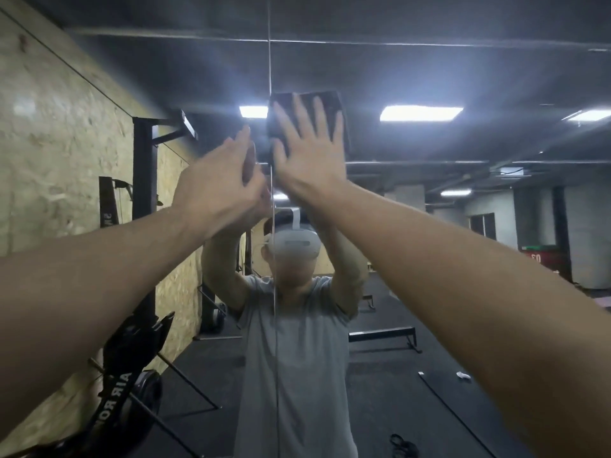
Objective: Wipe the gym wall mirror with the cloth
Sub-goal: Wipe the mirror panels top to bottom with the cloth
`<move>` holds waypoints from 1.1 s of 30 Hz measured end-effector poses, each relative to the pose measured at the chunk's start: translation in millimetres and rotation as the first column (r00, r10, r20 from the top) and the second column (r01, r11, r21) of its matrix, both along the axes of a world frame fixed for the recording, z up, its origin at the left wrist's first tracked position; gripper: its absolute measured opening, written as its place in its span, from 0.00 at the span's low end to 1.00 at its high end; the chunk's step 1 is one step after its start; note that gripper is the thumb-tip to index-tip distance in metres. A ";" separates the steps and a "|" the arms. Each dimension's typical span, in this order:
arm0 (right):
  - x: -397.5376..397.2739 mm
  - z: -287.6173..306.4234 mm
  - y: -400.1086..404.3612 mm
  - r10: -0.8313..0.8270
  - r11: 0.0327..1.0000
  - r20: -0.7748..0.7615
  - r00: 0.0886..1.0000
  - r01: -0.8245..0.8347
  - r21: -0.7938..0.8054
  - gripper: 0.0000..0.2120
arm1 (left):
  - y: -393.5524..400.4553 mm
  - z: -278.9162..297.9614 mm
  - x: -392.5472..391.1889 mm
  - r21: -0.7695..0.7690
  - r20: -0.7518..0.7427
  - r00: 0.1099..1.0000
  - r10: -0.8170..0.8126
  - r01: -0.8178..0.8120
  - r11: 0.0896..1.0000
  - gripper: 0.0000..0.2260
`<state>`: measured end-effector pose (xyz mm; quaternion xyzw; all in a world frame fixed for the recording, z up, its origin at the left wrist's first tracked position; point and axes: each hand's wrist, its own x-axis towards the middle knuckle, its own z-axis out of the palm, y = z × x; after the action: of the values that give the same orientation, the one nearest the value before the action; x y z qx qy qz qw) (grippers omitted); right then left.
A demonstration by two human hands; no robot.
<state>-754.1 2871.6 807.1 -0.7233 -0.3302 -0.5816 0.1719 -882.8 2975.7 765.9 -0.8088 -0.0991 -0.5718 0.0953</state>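
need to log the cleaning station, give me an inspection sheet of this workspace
surface: mirror, vertical seam between panels, reflecting the person and ceiling lights
job's things: dark folded cloth pressed flat high on the glass, beside the seam
clutter: nothing seen on the glass
grips: right hand open, fingers spread on the cloth; left hand raised beside it, holding nothing
cables: nothing seen
surroundings: board wall at left, black gym equipment below it
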 end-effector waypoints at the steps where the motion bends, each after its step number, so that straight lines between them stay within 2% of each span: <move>1: -6.6 1.0 11.9 0.002 0.999 0.010 1.000 -0.002 -0.037 0.29 | 1.3 -0.3 0.4 -0.001 -0.005 1.000 -0.009 0.009 1.000 0.27; 4: -10.8 5.4 21.3 -0.022 0.991 0.053 0.998 0.029 -0.133 0.28 | 1.5 -0.6 3.3 -0.018 -0.001 1.000 -0.012 0.012 1.000 0.29; 6: -5.3 6.5 11.3 0.026 0.985 0.095 0.995 -0.009 -0.172 0.28 | -0.1 -1.2 5.7 -0.010 0.000 1.000 -0.005 0.005 1.000 0.29; 10: 14.8 10.7 -21.9 0.015 0.988 0.095 0.995 -0.001 -0.153 0.28 | -4.8 0.0 7.2 0.051 -0.022 1.000 0.020 -0.019 0.999 0.26; 14: 43.4 15.3 -77.1 -0.028 0.999 0.015 0.999 0.029 -0.034 0.28 | -5.2 0.9 16.7 0.110 0.012 0.995 0.098 -0.099 0.989 0.24; 18: 88.2 16.9 -149.4 -0.012 0.983 -0.111 0.994 0.032 0.182 0.29 | -16.1 11.2 26.3 0.142 0.047 0.988 0.146 -0.152 0.978 0.26; 23: 133.5 9.5 -227.1 0.020 0.903 -0.299 0.954 0.111 0.415 0.31 | -35.0 29.4 31.4 0.069 0.025 0.995 0.095 -0.096 0.993 0.21; 28: 118.9 23.9 -197.4 0.068 0.861 -0.332 0.941 0.113 0.496 0.31 | -22.6 33.3 28.3 0.068 0.046 0.992 0.113 -0.116 0.991 0.18; 33: 72.2 51.1 -115.1 -0.009 0.942 -0.189 0.982 0.072 0.328 0.29 | -13.0 27.4 28.9 0.118 0.037 0.999 0.040 -0.044 0.992 0.15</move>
<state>-681.9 2756.5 858.3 -0.7412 -0.1946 -0.5630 0.3096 -853.9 2962.7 793.2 -0.7895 -0.0836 -0.5883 0.1536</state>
